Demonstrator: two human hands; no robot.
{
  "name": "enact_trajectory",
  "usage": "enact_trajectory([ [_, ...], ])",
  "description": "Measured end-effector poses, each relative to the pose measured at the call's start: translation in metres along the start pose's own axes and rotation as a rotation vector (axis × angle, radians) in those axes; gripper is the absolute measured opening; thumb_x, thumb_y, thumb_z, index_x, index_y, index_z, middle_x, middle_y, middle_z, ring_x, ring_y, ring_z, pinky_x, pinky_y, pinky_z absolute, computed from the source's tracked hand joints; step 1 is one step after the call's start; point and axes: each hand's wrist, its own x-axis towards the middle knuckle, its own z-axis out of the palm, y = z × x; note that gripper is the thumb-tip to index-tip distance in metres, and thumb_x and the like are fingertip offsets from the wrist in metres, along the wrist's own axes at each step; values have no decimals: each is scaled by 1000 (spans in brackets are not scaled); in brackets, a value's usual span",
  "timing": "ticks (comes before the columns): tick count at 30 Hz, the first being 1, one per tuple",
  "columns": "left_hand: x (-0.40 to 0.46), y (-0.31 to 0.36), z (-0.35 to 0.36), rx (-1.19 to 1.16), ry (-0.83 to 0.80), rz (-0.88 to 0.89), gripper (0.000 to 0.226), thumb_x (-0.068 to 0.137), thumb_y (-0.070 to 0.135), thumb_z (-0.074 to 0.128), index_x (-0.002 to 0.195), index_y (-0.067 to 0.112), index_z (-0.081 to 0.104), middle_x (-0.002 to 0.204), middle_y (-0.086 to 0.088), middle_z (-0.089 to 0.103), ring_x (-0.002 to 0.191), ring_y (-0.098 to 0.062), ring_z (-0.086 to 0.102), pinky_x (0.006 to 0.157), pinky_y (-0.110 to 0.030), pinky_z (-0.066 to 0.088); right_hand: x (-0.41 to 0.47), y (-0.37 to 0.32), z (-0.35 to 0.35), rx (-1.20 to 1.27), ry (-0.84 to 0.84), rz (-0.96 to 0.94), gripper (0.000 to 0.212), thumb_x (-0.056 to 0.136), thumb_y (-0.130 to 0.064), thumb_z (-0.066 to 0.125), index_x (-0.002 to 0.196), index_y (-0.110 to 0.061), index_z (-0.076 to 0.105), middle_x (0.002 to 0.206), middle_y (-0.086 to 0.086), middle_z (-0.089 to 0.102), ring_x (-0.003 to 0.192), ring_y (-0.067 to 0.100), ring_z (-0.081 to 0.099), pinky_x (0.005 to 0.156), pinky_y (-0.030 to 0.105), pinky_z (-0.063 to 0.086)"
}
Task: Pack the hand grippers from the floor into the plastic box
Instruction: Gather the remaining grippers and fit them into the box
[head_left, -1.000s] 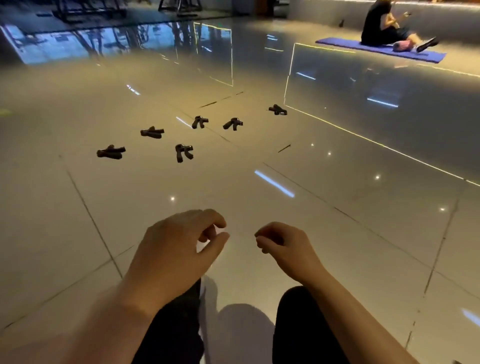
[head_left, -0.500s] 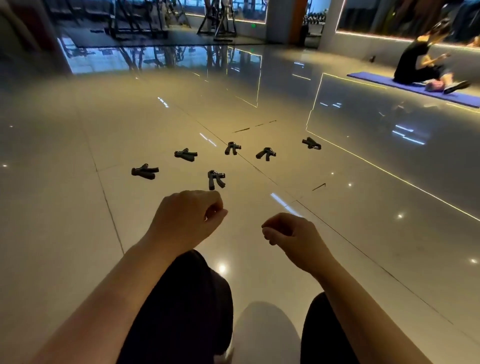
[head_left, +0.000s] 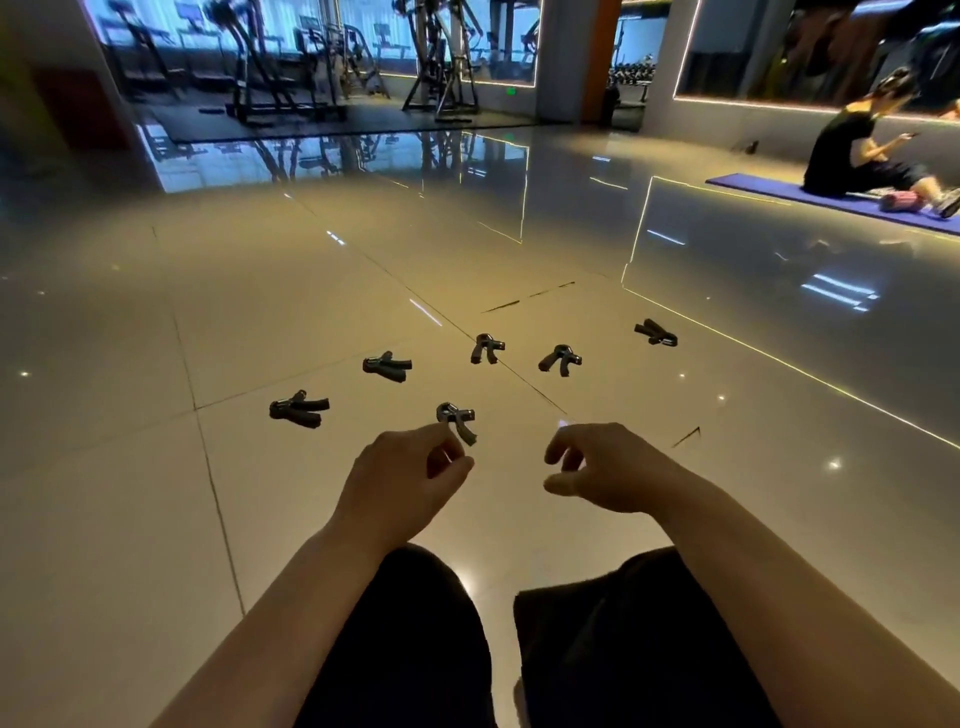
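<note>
Six hand grippers scattered on glossy tiled floor (head_left: 156, 519), none lifted: nearest (head_left: 457, 420) just beyond left hand (head_left: 410, 478), others at (head_left: 297, 409), (head_left: 387, 366), (head_left: 485, 347), (head_left: 560, 358), (head_left: 655, 332). Left hand held above floor, fingers loosely curled, thumb near forefinger, gripping nothing. Right hand (head_left: 608, 467) likewise loosely curled, empty. Seated person (head_left: 857, 150) on blue mat (head_left: 779, 193) near far right edge of floor.
</note>
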Motion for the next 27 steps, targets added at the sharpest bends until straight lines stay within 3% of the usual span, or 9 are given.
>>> enact_trajectory([
  [2, 9, 5, -3, 7, -107, 28, 5, 85, 37, 62, 86, 33, 61, 71, 18, 60, 71, 2, 57, 70, -21, 44, 28, -2, 1, 63, -64, -30, 35, 88, -33, 63, 120, -23, 53, 108, -1, 61, 93, 13, 58, 79, 25, 48],
  [4, 19, 12, -11, 106, -205, 138, 15, 86, 44, 58, 98, 35, 60, 81, 18, 61, 77, 2, 57, 74, -20, 45, 51, -3, 1, 10, -106, -86, 39, 87, -36, 62, 123, -27, 50, 110, -4, 58, 96, 11, 56, 84, 27, 50],
  [7, 35, 11, -25, 156, -142, 258, 18, 85, 47, 57, 100, 38, 59, 87, 19, 61, 80, 2, 57, 73, -21, 46, 73, 9, 0, -91, -227, -52, 38, 87, -37, 63, 122, -26, 52, 110, -5, 55, 96, 11, 55, 79, 21, 48],
  [10, 55, -12, -37, 110, -139, 200, 8, 85, 41, 60, 89, 35, 61, 81, 21, 62, 78, 2, 58, 74, -27, 50, 101, 20, -4, -32, -287, 26, 34, 88, -35, 63, 118, -23, 55, 112, -2, 59, 84, 7, 56, 63, 13, 41],
  [14, 83, -55, -44, 130, -218, 108, 2, 87, 34, 59, 87, 33, 60, 79, 20, 62, 78, 0, 58, 76, -30, 51, 153, 13, 5, 98, -298, 72, 28, 88, -33, 62, 113, -21, 56, 107, -1, 60, 79, 6, 57, 59, 15, 41],
  [18, 115, -104, -64, 294, -290, 83, 4, 88, 31, 54, 89, 34, 57, 82, 20, 59, 79, 1, 55, 76, -26, 50, 218, -1, 27, 132, -319, 45, 30, 89, -33, 61, 115, -20, 55, 112, 0, 60, 86, 11, 58, 65, 18, 46],
  [22, 141, -154, -90, 261, -323, -27, 8, 87, 32, 56, 84, 39, 56, 82, 21, 60, 80, 4, 55, 72, -16, 46, 284, -6, 62, -28, -349, 50, 35, 90, -33, 59, 121, -17, 53, 117, 3, 57, 100, 17, 56, 85, 29, 46],
  [27, 194, -209, -99, 222, -340, -112, 4, 88, 32, 57, 88, 35, 59, 86, 18, 62, 81, 2, 56, 73, -19, 47, 361, 8, 108, -129, -434, 112, 39, 89, -34, 59, 122, -16, 52, 120, 4, 57, 99, 16, 53, 82, 27, 44],
])
